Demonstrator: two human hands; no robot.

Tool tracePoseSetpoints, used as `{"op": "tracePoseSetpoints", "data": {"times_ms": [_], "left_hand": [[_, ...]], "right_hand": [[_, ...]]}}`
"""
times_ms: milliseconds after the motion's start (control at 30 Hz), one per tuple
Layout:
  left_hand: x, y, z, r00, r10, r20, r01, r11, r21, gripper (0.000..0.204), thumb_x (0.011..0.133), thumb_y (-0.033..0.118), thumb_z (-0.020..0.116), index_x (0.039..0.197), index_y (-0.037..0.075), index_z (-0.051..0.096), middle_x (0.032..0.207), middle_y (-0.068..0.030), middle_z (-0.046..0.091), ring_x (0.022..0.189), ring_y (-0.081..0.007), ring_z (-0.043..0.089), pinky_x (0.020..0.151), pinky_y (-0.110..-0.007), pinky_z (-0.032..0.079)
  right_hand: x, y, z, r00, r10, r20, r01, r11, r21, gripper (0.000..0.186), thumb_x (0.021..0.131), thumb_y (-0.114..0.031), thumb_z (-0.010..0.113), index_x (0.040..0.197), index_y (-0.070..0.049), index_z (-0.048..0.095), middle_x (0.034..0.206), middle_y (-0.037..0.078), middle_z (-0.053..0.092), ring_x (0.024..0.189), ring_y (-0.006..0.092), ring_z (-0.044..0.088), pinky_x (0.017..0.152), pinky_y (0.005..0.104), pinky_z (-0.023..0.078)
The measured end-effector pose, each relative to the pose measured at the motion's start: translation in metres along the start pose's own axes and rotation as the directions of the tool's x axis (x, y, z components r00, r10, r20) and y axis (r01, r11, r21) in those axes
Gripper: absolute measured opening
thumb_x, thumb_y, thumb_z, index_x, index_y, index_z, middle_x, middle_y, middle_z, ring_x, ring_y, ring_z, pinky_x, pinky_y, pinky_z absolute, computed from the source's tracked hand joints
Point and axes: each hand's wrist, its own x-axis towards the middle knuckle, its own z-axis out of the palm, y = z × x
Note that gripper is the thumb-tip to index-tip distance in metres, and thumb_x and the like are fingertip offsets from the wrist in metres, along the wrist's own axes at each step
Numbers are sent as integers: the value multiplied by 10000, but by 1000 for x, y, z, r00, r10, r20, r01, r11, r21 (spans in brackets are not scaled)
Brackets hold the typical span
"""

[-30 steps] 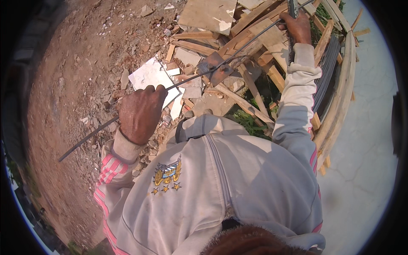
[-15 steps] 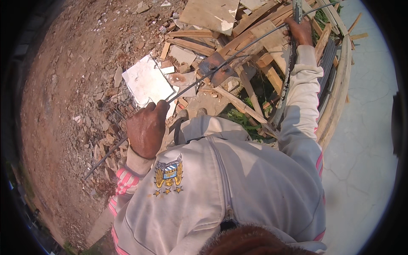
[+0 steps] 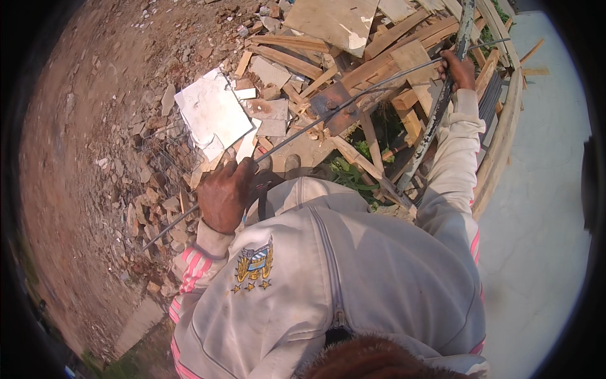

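Note:
A long thin metal rod (image 3: 379,85) runs slantwise across the view, from lower left to upper right. My left hand (image 3: 225,194) is closed around it near its lower end, and a short length sticks out past the fist. Farther off, my right hand (image 3: 459,71) has its fingers curled round the rod near the far end, right beside a pole with flaking pale paint (image 3: 428,132). Whether those fingers also touch the pole I cannot tell. Between the hands, the rod passes over a dark, rusty metal plate (image 3: 332,107).
Scrap planks (image 3: 404,31) are heaped ahead, with a pale board (image 3: 331,22) on them. A white broken panel (image 3: 213,114) lies on rubble (image 3: 151,196) at left. A curved timber edge (image 3: 502,148) borders a smooth pale surface (image 3: 536,189) on the right. Green leaves (image 3: 353,174) show below the planks.
My right hand has come slightly nearer and to the right. The painted pole leans more to the right at its top. The rod stays in both hands, at a slightly flatter slant.

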Motion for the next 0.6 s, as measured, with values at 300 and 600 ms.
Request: {"op": "tracePoseSetpoints", "data": {"times_ms": [300,600], "left_hand": [[-3,-9,17,999,0,-42,-1,1000,-27,133,848,212,711,945,143,651,705,-80,578,613,-292,628,526,-419,480],[-51,30,34,953,-290,86,300,865,-403,126,949,176,627,954,58,670,765,-161,671,660,-370,649,597,-445,492]], "right_hand": [[2,19,-14,999,52,15,-52,998,35,177,821,-141,735,889,-47,601,657,34,575,507,135,589,401,269,429],[-107,4,-25,991,-59,-123,77,986,149,282,844,-229,810,912,-82,579,634,-11,514,453,107,489,403,264,379]]}}
